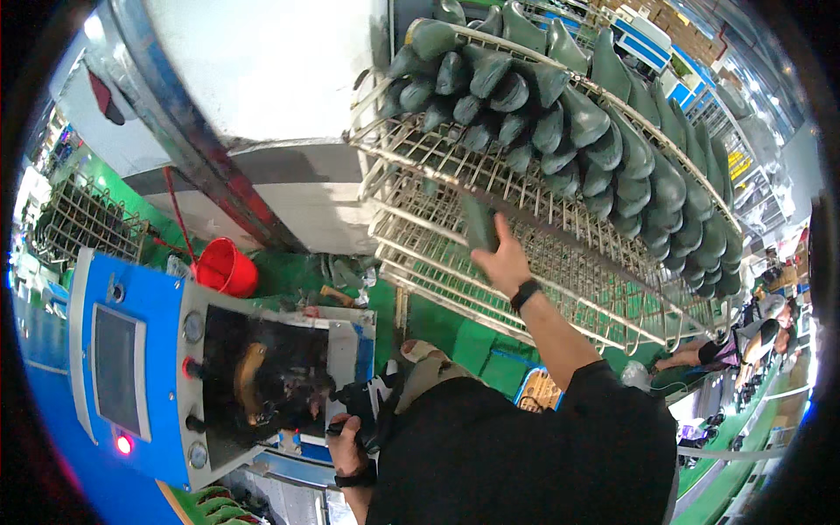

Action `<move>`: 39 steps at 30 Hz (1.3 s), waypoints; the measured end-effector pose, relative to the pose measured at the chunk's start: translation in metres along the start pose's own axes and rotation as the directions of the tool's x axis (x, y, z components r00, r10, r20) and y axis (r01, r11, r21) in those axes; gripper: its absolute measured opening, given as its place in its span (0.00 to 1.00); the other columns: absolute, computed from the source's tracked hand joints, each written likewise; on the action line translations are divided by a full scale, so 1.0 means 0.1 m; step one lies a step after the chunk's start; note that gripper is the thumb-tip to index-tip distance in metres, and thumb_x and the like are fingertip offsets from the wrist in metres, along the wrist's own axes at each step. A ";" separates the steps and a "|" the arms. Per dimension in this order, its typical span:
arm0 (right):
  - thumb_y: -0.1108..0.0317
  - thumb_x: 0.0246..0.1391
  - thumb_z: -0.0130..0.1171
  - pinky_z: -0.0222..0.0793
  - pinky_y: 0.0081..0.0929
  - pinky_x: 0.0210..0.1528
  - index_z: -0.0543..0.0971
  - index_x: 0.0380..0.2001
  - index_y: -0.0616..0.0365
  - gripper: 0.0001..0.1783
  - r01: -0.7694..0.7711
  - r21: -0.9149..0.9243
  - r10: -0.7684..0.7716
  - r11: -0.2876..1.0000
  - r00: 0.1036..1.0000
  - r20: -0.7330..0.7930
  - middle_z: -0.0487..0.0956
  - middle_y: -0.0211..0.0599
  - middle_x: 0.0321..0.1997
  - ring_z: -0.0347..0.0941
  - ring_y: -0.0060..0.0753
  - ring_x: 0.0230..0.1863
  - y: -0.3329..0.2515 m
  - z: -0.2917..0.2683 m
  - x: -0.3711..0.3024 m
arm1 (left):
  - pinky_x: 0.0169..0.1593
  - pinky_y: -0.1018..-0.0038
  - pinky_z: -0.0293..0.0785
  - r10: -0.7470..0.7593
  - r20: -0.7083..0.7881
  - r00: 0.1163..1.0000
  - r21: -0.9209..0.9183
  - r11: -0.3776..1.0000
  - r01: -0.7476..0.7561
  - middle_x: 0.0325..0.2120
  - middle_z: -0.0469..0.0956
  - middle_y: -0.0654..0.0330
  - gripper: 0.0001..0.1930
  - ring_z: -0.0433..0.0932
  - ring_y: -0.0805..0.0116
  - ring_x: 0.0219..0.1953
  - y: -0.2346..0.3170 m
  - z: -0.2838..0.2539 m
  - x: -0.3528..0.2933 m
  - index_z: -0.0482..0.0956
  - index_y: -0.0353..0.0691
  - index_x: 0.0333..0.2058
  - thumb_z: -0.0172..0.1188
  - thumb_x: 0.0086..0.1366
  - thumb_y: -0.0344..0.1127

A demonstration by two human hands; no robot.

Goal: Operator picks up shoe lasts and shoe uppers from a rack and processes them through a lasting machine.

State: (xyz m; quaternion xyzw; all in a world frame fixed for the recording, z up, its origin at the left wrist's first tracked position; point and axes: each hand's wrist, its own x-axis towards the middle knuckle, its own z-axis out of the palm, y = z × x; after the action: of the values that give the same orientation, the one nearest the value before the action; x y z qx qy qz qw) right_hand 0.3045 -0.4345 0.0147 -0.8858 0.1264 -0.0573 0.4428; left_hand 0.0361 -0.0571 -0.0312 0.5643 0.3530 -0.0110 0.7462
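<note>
My right hand [503, 261] reaches out to a wire rack, its fingers closed around one end of a dark green shoe last [479, 223]. That last is over the rack's bars, below rows of similar green shoe lasts [586, 118] hanging close together. My left hand [347, 446] is low beside a blue machine [131, 289], closed on a black item with white patches [372, 404] that looks like a shoe upper; my body and fingers partly hide it. Inside the machine's dark opening sits a curved tan part [250, 381].
The cream wire rack [437, 219] spans the far right, with several tiers. A red bucket [226, 267] stands on the green floor behind the machine. A blue crate [535, 389] is under my right arm. Other people [761, 337] are at the far right.
</note>
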 end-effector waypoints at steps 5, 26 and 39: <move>0.47 0.56 0.68 0.67 0.42 0.70 0.63 0.75 0.58 0.49 -0.264 -0.269 0.265 0.926 0.964 -0.032 0.70 0.53 0.73 0.69 0.50 0.70 0.85 0.18 1.76 | 0.47 0.71 0.71 0.036 0.000 0.999 0.288 0.957 -0.034 0.31 0.78 0.62 0.08 0.75 0.70 0.37 -0.31 0.06 0.42 0.80 0.35 0.37 0.63 0.61 0.32; 0.61 0.72 0.57 0.76 0.38 0.60 0.80 0.58 0.69 0.22 0.149 0.517 -0.382 0.843 0.843 0.380 0.84 0.50 0.56 0.80 0.40 0.57 -1.34 1.81 0.06 | 0.53 0.65 0.77 0.157 -0.970 0.184 0.104 0.958 -0.269 0.47 0.83 0.56 0.13 0.80 0.66 0.46 -1.54 -2.28 -2.16 0.82 0.30 0.40 0.72 0.62 0.33; 0.54 0.61 0.66 0.51 0.52 0.73 0.76 0.59 0.58 0.28 0.987 0.050 -0.964 -0.150 -0.135 -0.229 0.76 0.51 0.68 0.69 0.54 0.69 -3.35 3.75 -3.79 | 0.75 0.55 0.59 0.469 -0.853 0.228 0.522 0.760 0.388 0.69 0.65 0.44 0.41 0.62 0.42 0.72 -2.22 -3.89 -1.83 0.66 0.36 0.67 0.71 0.53 0.24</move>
State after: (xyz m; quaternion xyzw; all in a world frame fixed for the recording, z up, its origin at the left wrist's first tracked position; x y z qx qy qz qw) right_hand 0.0776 0.1515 0.0612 -0.6209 -0.5644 -0.4328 0.3295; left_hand -0.3936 0.1234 -0.1624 0.6716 0.6912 0.2423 0.1113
